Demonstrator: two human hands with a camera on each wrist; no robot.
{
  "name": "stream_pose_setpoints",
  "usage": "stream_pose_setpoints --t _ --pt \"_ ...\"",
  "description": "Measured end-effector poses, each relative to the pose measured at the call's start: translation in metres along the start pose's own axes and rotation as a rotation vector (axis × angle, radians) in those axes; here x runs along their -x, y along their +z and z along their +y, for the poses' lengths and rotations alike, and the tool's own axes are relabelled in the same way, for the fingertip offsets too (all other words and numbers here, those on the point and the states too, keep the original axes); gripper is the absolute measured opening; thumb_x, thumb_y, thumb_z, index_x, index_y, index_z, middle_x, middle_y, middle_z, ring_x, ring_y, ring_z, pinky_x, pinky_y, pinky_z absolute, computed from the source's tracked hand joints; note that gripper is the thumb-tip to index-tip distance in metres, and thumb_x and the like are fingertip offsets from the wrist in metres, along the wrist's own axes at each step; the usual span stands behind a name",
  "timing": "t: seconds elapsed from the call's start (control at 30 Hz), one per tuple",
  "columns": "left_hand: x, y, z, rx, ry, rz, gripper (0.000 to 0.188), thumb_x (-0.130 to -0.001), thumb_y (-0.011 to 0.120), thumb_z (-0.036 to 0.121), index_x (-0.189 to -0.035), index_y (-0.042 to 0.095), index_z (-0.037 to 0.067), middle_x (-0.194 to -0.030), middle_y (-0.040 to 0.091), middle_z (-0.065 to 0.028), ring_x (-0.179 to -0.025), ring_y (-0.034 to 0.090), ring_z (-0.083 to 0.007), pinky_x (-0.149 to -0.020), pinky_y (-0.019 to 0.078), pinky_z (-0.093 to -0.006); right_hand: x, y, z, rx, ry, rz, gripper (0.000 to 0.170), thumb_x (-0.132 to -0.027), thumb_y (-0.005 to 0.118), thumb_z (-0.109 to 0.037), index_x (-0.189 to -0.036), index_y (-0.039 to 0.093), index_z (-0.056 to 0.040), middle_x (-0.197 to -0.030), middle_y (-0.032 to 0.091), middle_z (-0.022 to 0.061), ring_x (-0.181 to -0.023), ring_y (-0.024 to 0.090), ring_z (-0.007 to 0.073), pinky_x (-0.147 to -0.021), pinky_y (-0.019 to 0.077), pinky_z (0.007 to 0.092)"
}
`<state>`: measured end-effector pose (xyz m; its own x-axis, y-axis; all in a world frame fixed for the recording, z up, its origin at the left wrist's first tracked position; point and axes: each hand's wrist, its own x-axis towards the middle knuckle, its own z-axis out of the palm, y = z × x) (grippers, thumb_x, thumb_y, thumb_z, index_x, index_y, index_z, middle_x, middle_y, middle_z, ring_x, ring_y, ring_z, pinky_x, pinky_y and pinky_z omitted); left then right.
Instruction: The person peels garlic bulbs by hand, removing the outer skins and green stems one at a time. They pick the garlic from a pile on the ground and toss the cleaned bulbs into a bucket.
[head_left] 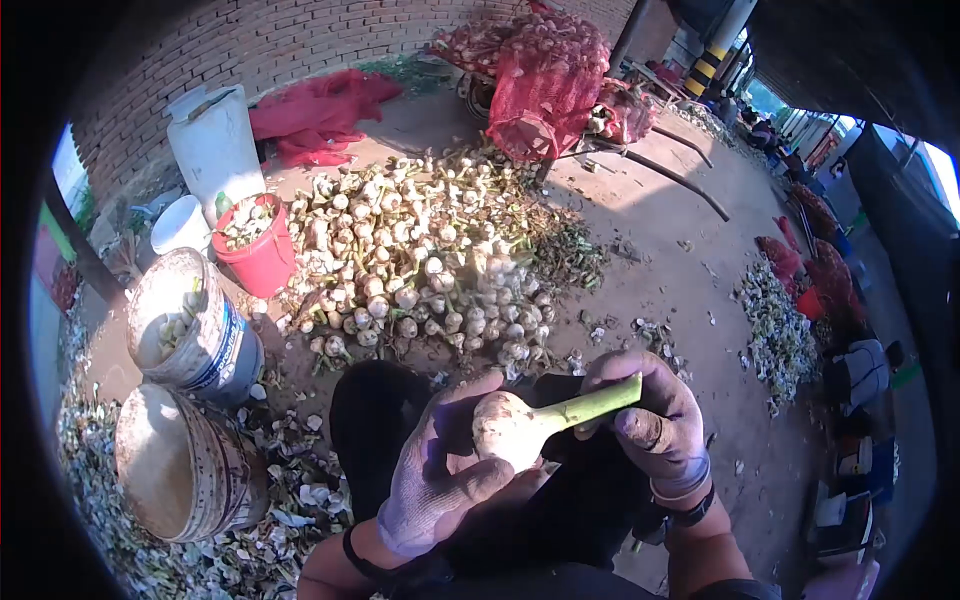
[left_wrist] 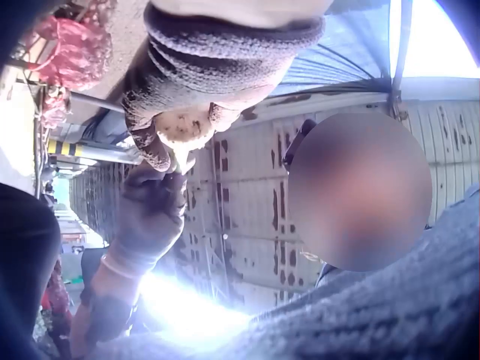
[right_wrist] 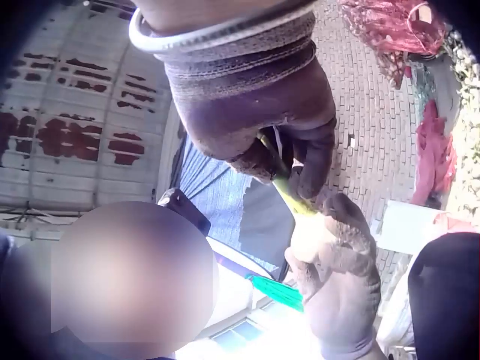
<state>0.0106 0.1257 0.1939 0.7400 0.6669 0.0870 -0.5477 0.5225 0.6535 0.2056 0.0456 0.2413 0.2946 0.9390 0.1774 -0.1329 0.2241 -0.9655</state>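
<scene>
A garlic bulb with a thick green stem is held over the person's lap. The left hand, in a pale knitted glove, grips the bulb with its fingers and thumb around the sides. At the stem, the gloved right hand has curled fingers behind and its thumb below. The right wrist view shows the stem running between thumb and fingers of that hand. Seen from the left wrist, the root end of the bulb faces the camera, in the left hand's grasp.
A heap of garlic bulbs lies ahead on the ground. To the left stand a red bucket and two large dirty buckets, with peelings around them. A cart loaded with red mesh sacks is farther back.
</scene>
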Motion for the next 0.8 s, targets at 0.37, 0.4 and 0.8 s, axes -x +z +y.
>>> stream_pose_setpoints --t 0.37,0.4,0.8 --pt "0.016 -0.059 -0.072 -1.726 0.674 -0.060 0.047 -0.070 0.077 0.014 -0.114 0.063 0.019 -0.123 0.056 -0.0084 -0.115 0.058 -0.0270 -0.089 0.0540 -0.0367 0.022 0.010 0.124 -0.260 0.519 0.057 0.039 -0.096 0.059 -0.035 -0.115 0.055 -0.0013 -0.102 0.063 0.0070 -0.090 0.060 0.0135 -0.080 0.0512 0.0287" --pt "0.014 -0.066 -0.074 -1.738 0.651 -0.047 0.047 -0.070 0.077 0.014 -0.114 0.063 0.019 -0.123 0.056 -0.0084 -0.115 0.058 -0.0270 -0.089 0.0540 -0.0367 0.018 0.003 0.135 -0.290 0.535 -0.005 0.037 -0.097 0.058 -0.033 -0.115 0.055 -0.0012 -0.102 0.062 0.0065 -0.091 0.060 0.0133 -0.081 0.0510 0.0287" --pt "-0.010 -0.095 -0.096 -0.769 0.095 0.334 0.058 -0.074 0.079 0.003 -0.122 0.046 0.005 -0.125 0.051 -0.0114 -0.117 0.055 -0.0238 -0.098 0.0474 -0.0352 -0.014 -0.039 0.187 -0.289 0.608 -0.127 0.031 -0.098 0.056 -0.027 -0.114 0.058 -0.0012 -0.088 0.063 0.0032 -0.069 0.057 0.0079 -0.059 0.0457 0.0207"
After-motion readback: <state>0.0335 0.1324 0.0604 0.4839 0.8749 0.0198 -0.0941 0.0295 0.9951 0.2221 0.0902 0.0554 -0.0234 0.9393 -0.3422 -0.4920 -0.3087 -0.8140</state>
